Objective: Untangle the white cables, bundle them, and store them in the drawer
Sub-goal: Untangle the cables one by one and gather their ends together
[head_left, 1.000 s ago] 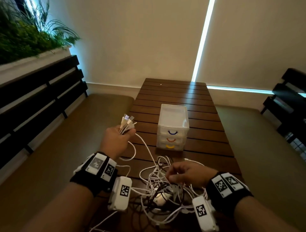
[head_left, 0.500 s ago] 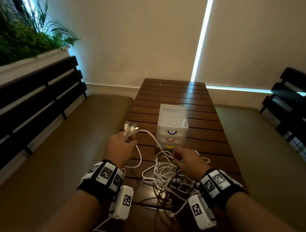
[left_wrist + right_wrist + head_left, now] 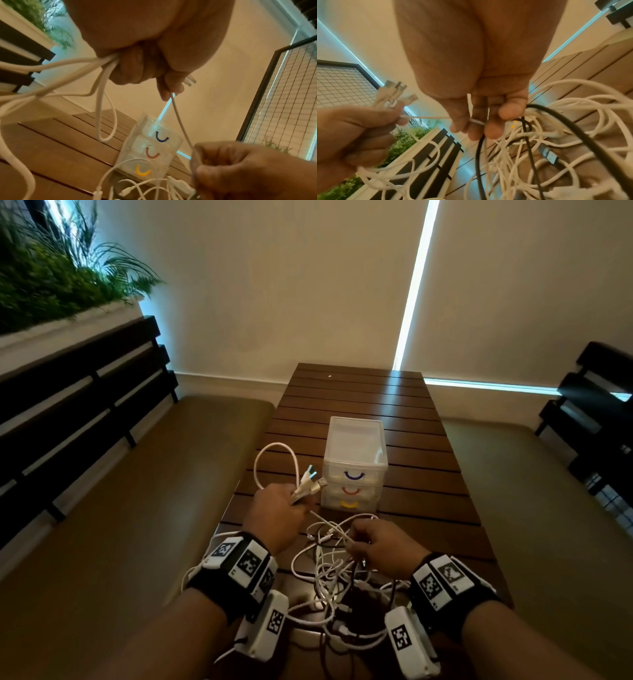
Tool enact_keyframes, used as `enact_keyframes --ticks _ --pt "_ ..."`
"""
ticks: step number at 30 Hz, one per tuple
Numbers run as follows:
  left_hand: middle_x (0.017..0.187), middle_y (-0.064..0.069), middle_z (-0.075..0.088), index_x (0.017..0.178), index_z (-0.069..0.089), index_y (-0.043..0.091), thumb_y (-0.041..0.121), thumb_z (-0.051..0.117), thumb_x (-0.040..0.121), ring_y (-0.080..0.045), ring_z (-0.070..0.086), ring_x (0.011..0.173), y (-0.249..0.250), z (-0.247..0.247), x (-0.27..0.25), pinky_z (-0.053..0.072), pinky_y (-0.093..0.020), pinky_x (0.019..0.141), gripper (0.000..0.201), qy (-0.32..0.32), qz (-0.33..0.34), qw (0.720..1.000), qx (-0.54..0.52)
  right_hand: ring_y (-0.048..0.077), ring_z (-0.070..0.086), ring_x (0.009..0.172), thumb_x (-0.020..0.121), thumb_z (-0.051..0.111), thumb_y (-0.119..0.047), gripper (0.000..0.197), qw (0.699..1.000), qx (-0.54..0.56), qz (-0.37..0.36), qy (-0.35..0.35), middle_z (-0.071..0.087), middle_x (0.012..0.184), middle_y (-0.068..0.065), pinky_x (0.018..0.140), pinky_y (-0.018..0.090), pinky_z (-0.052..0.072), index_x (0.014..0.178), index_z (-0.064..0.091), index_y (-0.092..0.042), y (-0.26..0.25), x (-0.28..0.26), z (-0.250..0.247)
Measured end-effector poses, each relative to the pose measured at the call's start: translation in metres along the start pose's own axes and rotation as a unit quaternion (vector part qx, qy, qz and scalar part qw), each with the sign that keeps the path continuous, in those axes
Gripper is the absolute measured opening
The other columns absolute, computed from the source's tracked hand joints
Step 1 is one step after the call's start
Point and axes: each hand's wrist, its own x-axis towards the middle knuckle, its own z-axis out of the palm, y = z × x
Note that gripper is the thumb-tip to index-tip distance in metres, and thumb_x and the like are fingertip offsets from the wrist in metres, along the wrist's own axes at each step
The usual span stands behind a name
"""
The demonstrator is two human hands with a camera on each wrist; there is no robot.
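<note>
Untangling step, mid-way as I judge it: left hand [image 3: 275,513] is fisted round a bunch of white cables, their USB plug ends [image 3: 310,482] sticking up out of the fist, one loop [image 3: 274,463] arching to the far left of it. Right hand [image 3: 378,546] pinches a single white strand [image 3: 329,523] stretched between the two hands, just over the tangle [image 3: 337,583] lying on the near end of the desk [image 3: 428,474]. The drawer unit [image 3: 354,462], clear plastic with blue, red and yellow handles, stands just beyond the hands, mid-desk; all three drawers look closed. No bundling or storing yet. Next move likely calls for running that strand free of the heap without tightening a knot, then adding its end to the left fist; a drawer will need opening later. The head view gives the layout but not the finger detail. Left wrist view shows the cables coming out of the bottom of the fist [image 3: 109,63] and the strand dropping to the right hand. Right wrist view shows black cables [image 3: 573,129] mixed into the white heap and a dark USB plug [image 3: 548,155], and the strand passing between the right fingers [image 3: 458,121]. Those black ones must stay out of the bundle.
</note>
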Motion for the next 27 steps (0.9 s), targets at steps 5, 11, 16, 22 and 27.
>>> enact_keyframes --ticks 5,11,16,22,27 --pt "0.064 -0.001 0.060 0.070 0.057 0.015 0.050 0.069 0.080 -0.013 0.056 0.057 -0.022 -0.011 0.004 0.041 -0.026 0.051 0.038 -0.109 -0.127 0.982 0.090 0.018 0.062 0.070 0.092 0.059 -0.026 0.020 0.995 0.032 0.009 0.099 0.067 0.073 0.001 0.069 0.035 0.051 0.074 0.062 -0.018 -0.006 0.005 -0.008" --pt "0.046 0.005 0.046 0.059 0.061 0.019 0.033 0.074 0.081 -0.010 0.035 0.037 0.016 -0.033 -0.011 0.027 -0.022 0.042 0.028 -0.188 -0.099 0.937 -0.277 0.023 0.060 0.087 0.096 0.049 -0.032 0.018 0.982 -0.102 0.046 0.151 0.065 0.090 0.002 0.072 0.032 0.042 0.079 0.051 -0.026 -0.012 0.011 -0.010" --pt "0.047 0.005 0.054 0.072 0.066 0.019 0.019 0.072 0.084 -0.007 0.047 0.041 0.022 -0.022 -0.008 0.040 -0.024 0.045 0.014 -0.140 -0.057 0.958 -0.243 0.017 0.064 0.074 0.092 0.060 -0.031 0.019 0.997 -0.032 -0.053 0.056 0.066 0.077 0.001 0.071 0.034 0.051 0.084 0.064 -0.015 -0.027 0.006 -0.006" --pt "0.055 0.008 0.057 0.062 0.063 0.023 0.030 0.070 0.086 0.003 0.046 0.040 0.012 -0.005 -0.011 0.035 -0.013 0.044 0.026 -0.146 0.008 0.989 -0.027 0.013 0.063 0.061 0.091 0.064 -0.023 0.013 0.994 0.091 -0.054 0.012 0.068 0.075 0.007 0.061 0.030 0.054 0.088 0.063 -0.010 -0.020 0.007 -0.007" --pt "0.058 0.008 0.054 0.056 0.050 0.027 0.033 0.061 0.089 -0.010 0.052 0.055 0.026 -0.030 -0.004 0.037 -0.024 0.049 0.035 -0.047 0.073 0.983 0.161 0.010 0.060 0.079 0.090 0.063 -0.024 0.007 0.998 -0.036 -0.021 -0.050 0.065 0.084 -0.004 0.079 0.033 0.050 0.084 0.061 -0.020 -0.009 0.011 -0.003"
